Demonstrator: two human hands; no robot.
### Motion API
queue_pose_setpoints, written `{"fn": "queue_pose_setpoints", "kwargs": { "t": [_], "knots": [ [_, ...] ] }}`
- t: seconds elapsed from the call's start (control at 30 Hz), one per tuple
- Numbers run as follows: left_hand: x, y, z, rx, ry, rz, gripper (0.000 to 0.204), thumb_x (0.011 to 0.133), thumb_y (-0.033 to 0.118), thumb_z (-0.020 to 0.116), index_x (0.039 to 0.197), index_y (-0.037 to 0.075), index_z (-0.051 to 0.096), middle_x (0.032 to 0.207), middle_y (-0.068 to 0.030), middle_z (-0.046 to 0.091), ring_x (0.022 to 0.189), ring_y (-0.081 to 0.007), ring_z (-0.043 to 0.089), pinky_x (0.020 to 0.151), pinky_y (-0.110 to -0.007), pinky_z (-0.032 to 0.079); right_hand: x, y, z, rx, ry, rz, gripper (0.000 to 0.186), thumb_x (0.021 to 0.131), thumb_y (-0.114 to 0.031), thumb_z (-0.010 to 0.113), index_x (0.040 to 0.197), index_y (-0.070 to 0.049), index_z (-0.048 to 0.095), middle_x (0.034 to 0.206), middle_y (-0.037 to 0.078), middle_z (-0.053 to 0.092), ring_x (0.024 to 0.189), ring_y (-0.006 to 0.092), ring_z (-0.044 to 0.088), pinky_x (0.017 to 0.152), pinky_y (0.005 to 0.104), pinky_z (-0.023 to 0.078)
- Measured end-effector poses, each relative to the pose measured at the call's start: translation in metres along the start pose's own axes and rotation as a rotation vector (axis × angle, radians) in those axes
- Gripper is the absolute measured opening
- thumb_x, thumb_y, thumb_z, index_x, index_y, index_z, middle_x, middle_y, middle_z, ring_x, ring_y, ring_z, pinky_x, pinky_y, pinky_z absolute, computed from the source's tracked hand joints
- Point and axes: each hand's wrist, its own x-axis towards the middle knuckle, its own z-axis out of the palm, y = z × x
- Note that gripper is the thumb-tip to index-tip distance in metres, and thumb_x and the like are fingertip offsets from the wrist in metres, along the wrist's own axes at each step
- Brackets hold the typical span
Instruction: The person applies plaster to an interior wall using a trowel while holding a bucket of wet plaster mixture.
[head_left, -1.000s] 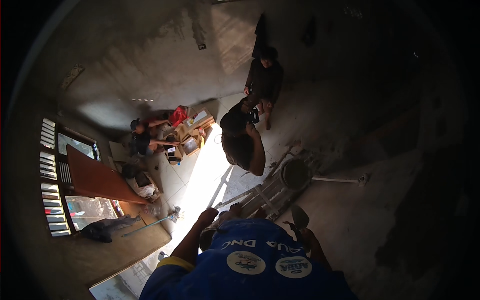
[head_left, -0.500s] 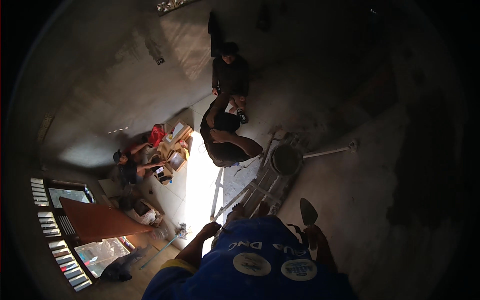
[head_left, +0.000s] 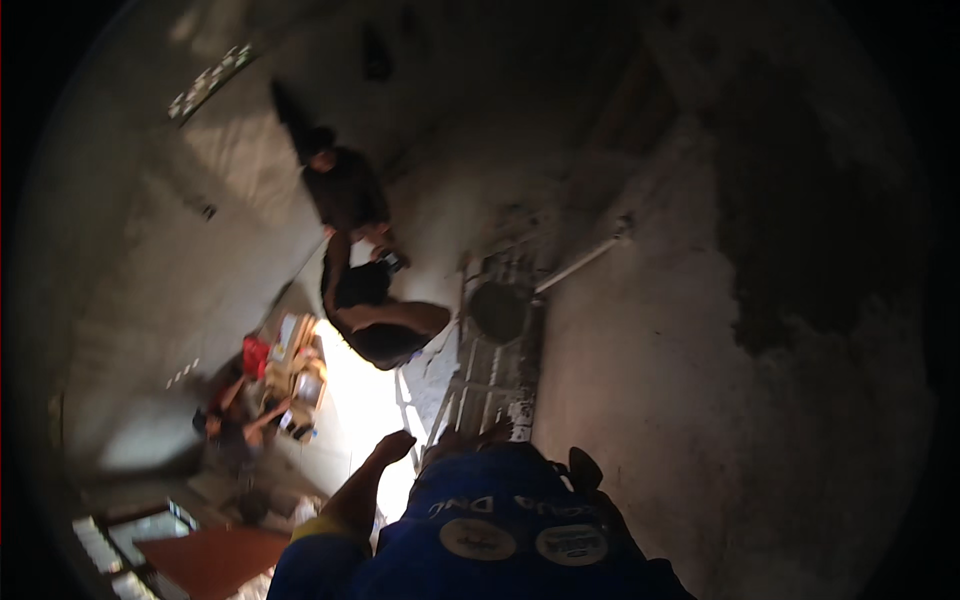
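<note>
The view looked steeply down in a dim, unfinished room with rough grey plastered walls; much was blurred and dark. The left hand was raised at the end of a bare forearm, blue sleeve with a yellow cuff below it; fingers appeared curled loosely together, holding nothing that could be made out. It hung just beside the lower end of a metal ladder-like frame, not clearly touching it. The right hand could not be picked out with certainty; a dark shape showed above the blue garment, so its fingers' state could not be told. A round dark pan or basin rested on the frame's upper part; contents not discernible. A long pale pole ran from beside the pan toward the upper right. Beyond the frame, one person bent low and another stood behind. A bright patch of floor lay between frame and a third, seated person near stacked boxes. A reddish-brown board sat at lower left.
</note>
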Motion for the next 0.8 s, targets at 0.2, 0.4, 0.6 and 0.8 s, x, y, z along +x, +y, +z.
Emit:
{"fn": "queue_pose_setpoints", "kwargs": {
  "t": [0.2,0.4,0.6,0.8],
  "knots": [
    [0.063,0.058,-0.002,-0.175,-0.369,-0.031,0.031,0.093,0.031,0.049,0.095,0.007,0.068,0.090,-0.0126,0.067,0.089,-0.0281,0.064,0.076,-0.038,0.050,-0.031,-0.059,-0.015,0.455,0.052,-0.099,0.015,0.084,-0.014,0.065,0.093,-0.007,0.056,0.066,0.007,0.054,0.055,0.0175,0.053,0.054,0.0367,0.046],
    [0.162,0.122,-0.038,-0.039,-0.430,0.089,0.034,0.089,0.037,0.051,0.091,0.009,0.070,0.095,-0.0144,0.067,0.096,-0.0300,0.062,0.083,-0.041,0.048,0.042,-0.042,-0.039,0.473,0.102,-0.236,0.023,0.081,-0.021,0.069,0.096,-0.007,0.060,0.061,0.005,0.051,0.048,0.0168,0.048,0.044,0.0361,0.041],
    [0.195,0.187,-0.041,0.212,-0.466,0.239,0.038,0.086,0.043,0.053,0.088,0.011,0.073,0.100,-0.0163,0.067,0.104,-0.0320,0.060,0.090,-0.044,0.046,0.090,0.016,-0.052,0.514,-0.003,-0.297,0.028,0.082,-0.037,0.061,0.093,-0.011,0.060,0.067,0.007,0.055,0.055,0.0203,0.052,0.050,0.0415,0.045],
    [0.174,0.204,-0.072,-0.015,-0.361,-0.182,0.059,0.085,0.050,0.053,0.131,0.014,0.048,0.145,-0.0204,0.031,0.134,-0.0429,0.028,0.100,-0.069,0.026,0.025,-0.053,-0.062,-0.022,0.274,-0.041,0.024,0.091,-0.019,0.052,0.111,-0.006,0.054,0.080,0.012,0.063,0.060,0.0209,0.058,0.053,0.0393,0.050]
  ]
}}
